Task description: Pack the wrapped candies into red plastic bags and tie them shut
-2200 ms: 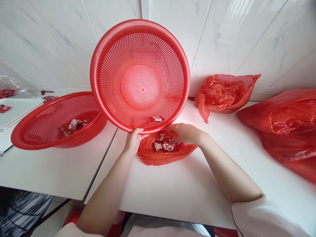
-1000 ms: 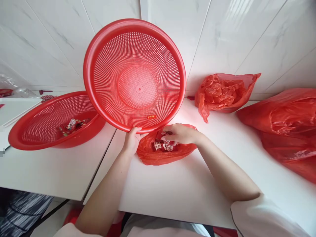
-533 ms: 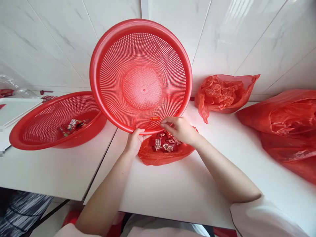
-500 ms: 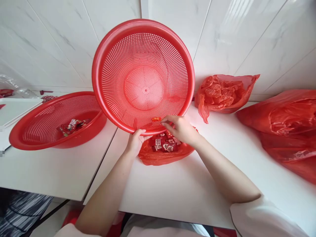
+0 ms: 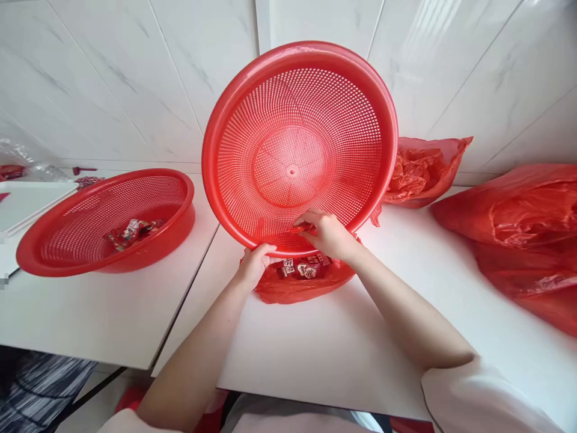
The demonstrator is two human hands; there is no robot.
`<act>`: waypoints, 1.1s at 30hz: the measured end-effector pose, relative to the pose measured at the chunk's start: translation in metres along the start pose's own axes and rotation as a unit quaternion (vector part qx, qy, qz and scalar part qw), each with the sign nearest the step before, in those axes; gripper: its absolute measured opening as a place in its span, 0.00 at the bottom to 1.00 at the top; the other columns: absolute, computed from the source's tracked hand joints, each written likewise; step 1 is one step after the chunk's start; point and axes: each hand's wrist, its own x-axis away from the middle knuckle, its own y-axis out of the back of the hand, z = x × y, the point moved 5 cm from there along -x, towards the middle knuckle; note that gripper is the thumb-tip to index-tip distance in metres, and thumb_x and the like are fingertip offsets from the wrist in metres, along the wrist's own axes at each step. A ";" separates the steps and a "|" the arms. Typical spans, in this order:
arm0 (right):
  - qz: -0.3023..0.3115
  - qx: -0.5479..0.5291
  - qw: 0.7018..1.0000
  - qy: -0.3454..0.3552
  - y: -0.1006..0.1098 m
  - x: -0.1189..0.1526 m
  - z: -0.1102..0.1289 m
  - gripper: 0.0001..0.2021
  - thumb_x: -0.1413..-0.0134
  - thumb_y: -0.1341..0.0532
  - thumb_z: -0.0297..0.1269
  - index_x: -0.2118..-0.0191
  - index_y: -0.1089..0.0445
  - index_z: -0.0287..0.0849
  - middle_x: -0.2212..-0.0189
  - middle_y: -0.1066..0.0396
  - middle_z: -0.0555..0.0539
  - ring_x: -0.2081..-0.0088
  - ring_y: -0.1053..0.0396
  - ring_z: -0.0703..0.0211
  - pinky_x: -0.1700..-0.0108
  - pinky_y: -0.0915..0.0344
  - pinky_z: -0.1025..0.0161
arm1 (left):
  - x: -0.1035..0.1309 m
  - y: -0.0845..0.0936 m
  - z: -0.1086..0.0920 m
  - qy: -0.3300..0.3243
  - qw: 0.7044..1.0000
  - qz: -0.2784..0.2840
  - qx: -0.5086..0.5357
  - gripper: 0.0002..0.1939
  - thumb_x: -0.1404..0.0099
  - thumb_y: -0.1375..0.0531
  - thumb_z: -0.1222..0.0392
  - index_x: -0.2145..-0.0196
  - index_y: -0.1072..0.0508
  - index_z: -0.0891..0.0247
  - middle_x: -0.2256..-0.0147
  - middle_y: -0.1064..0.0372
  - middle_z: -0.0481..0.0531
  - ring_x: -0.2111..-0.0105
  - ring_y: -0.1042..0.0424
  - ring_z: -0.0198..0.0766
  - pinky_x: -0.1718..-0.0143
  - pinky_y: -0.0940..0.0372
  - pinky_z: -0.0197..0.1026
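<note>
A large red perforated basket (image 5: 291,165) is tilted up so its inside faces me. My left hand (image 5: 256,264) grips its lower rim, with the thumb over the edge. Inside the basket, near the lower rim, my right hand (image 5: 328,234) has its fingers curled around a small red packet (image 5: 303,228), partly hidden by them. Below the rim lies an open red plastic bag (image 5: 293,293) holding several dark red packets (image 5: 308,269) with white print; the basket covers its far part.
Another red basket (image 5: 175,234) with several wrapped pieces (image 5: 134,231) stands on the left table. Crumpled red bags (image 5: 419,171) (image 5: 532,204) lie at the right. A white tray (image 5: 38,201) is far left, and a person's patterned clothing (image 5: 49,391) shows lower left.
The tilted basket has moved right and slightly down, with my left hand on its rim. My right hand has closed more around the small packet, which is now mostly covered.
</note>
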 end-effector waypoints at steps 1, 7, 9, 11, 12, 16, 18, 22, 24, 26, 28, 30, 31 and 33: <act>0.009 -0.040 0.999 -0.025 0.000 0.000 -0.001 0.10 0.45 0.40 0.29 0.57 0.27 0.41 0.62 0.25 0.44 0.62 0.27 0.56 0.56 0.31 0.57 | 0.000 -0.001 -0.001 0.000 1.000 0.003 0.000 0.17 0.44 0.41 0.68 0.55 0.25 0.68 0.53 0.25 0.58 0.48 0.29 0.52 0.45 0.35 0.59; 0.055 -0.443 0.879 -0.165 -0.014 0.000 -0.013 0.10 0.47 0.34 0.41 0.63 0.28 0.39 0.67 0.24 0.47 0.67 0.25 0.62 0.60 0.27 0.63 | -0.004 0.002 0.001 -0.002 1.000 0.013 -0.007 0.17 0.43 0.42 0.66 0.56 0.25 0.68 0.50 0.27 0.59 0.46 0.31 0.53 0.44 0.37 0.60; 0.046 -0.490 0.854 -0.165 -0.015 0.000 -0.015 0.12 0.48 0.33 0.42 0.62 0.26 0.39 0.67 0.24 0.47 0.68 0.25 0.66 0.61 0.27 0.67 | -0.005 0.003 0.002 -0.001 1.000 0.013 -0.007 0.17 0.43 0.42 0.66 0.55 0.25 0.68 0.50 0.27 0.59 0.46 0.31 0.53 0.44 0.37 0.60; 0.039 -0.504 0.847 -0.162 -0.015 -0.001 -0.015 0.12 0.49 0.32 0.42 0.63 0.25 0.39 0.67 0.24 0.48 0.69 0.26 0.68 0.63 0.28 0.71 | -0.005 0.003 0.003 0.001 1.000 0.015 -0.006 0.17 0.43 0.42 0.66 0.55 0.25 0.68 0.51 0.27 0.59 0.46 0.31 0.52 0.44 0.37 0.60; 0.034 -0.509 0.844 -0.165 -0.015 0.000 -0.015 0.11 0.49 0.32 0.42 0.64 0.25 0.39 0.67 0.24 0.48 0.68 0.26 0.68 0.64 0.28 0.71 | -0.005 0.002 0.002 0.001 1.000 0.015 -0.006 0.17 0.43 0.42 0.66 0.55 0.25 0.68 0.51 0.27 0.59 0.46 0.31 0.52 0.44 0.37 0.60; 0.023 -0.570 0.796 -0.201 -0.017 0.000 -0.014 0.08 0.46 0.34 0.38 0.64 0.29 0.40 0.62 0.24 0.47 0.64 0.24 0.61 0.60 0.25 0.63 | -0.004 0.001 0.001 -0.003 1.000 0.007 -0.001 0.20 0.44 0.41 0.66 0.53 0.27 0.67 0.51 0.26 0.59 0.47 0.30 0.52 0.45 0.36 0.60; 0.024 -0.594 0.775 -0.213 -0.018 -0.001 -0.013 0.06 0.46 0.35 0.36 0.64 0.32 0.41 0.63 0.24 0.46 0.64 0.23 0.60 0.59 0.25 0.62 | -0.003 0.001 0.002 -0.002 1.000 0.002 -0.002 0.20 0.45 0.41 0.66 0.53 0.27 0.67 0.52 0.26 0.59 0.48 0.30 0.52 0.45 0.36 0.60; 0.015 -0.586 0.787 -0.194 -0.017 -0.002 -0.015 0.10 0.50 0.32 0.34 0.61 0.30 0.41 0.66 0.25 0.50 0.68 0.25 0.67 0.60 0.27 0.68 | -0.003 0.002 0.003 0.008 1.000 0.005 -0.013 0.18 0.44 0.41 0.65 0.55 0.26 0.68 0.52 0.26 0.60 0.48 0.30 0.53 0.46 0.35 0.60; 0.019 -0.568 0.802 -0.185 -0.016 -0.001 -0.016 0.11 0.52 0.30 0.35 0.62 0.28 0.41 0.65 0.25 0.50 0.69 0.27 0.70 0.61 0.28 0.71 | -0.003 0.002 0.003 0.007 1.000 0.008 -0.014 0.17 0.43 0.41 0.65 0.55 0.26 0.68 0.52 0.27 0.60 0.47 0.30 0.52 0.46 0.35 0.59; 0.026 -0.553 0.813 -0.179 -0.017 -0.001 -0.016 0.12 0.52 0.30 0.37 0.61 0.28 0.41 0.62 0.25 0.49 0.66 0.27 0.68 0.61 0.28 0.69 | -0.004 0.001 0.002 0.004 1.000 0.009 -0.014 0.18 0.43 0.42 0.65 0.55 0.26 0.68 0.51 0.27 0.59 0.47 0.30 0.52 0.46 0.35 0.58; 0.036 -0.547 0.818 -0.177 -0.019 0.000 -0.016 0.13 0.51 0.31 0.39 0.59 0.28 0.42 0.60 0.25 0.48 0.64 0.26 0.64 0.60 0.27 0.66 | -0.004 0.002 0.002 -0.001 1.000 0.005 -0.012 0.18 0.43 0.42 0.66 0.54 0.26 0.68 0.51 0.26 0.59 0.48 0.30 0.51 0.46 0.34 0.58; 0.042 -0.536 0.824 -0.176 -0.020 0.000 -0.017 0.14 0.49 0.32 0.41 0.58 0.29 0.43 0.63 0.25 0.47 0.65 0.26 0.63 0.61 0.28 0.65 | -0.004 0.001 0.002 -0.004 1.000 0.006 -0.009 0.18 0.44 0.42 0.66 0.55 0.26 0.68 0.52 0.26 0.59 0.48 0.29 0.52 0.46 0.35 0.59; 0.040 -0.524 0.833 -0.173 -0.020 0.000 -0.018 0.14 0.48 0.32 0.42 0.58 0.29 0.42 0.65 0.25 0.48 0.66 0.26 0.64 0.62 0.28 0.65 | -0.005 0.001 0.001 -0.005 1.000 0.010 -0.006 0.18 0.43 0.42 0.66 0.55 0.25 0.68 0.52 0.26 0.59 0.48 0.30 0.52 0.46 0.35 0.58; 0.034 -0.485 0.859 -0.163 -0.017 -0.001 -0.019 0.14 0.48 0.33 0.44 0.59 0.29 0.41 0.70 0.26 0.49 0.70 0.29 0.67 0.64 0.30 0.67 | -0.005 0.001 0.000 -0.009 1.000 0.022 -0.001 0.17 0.43 0.43 0.66 0.55 0.26 0.68 0.51 0.26 0.59 0.47 0.30 0.52 0.45 0.35 0.58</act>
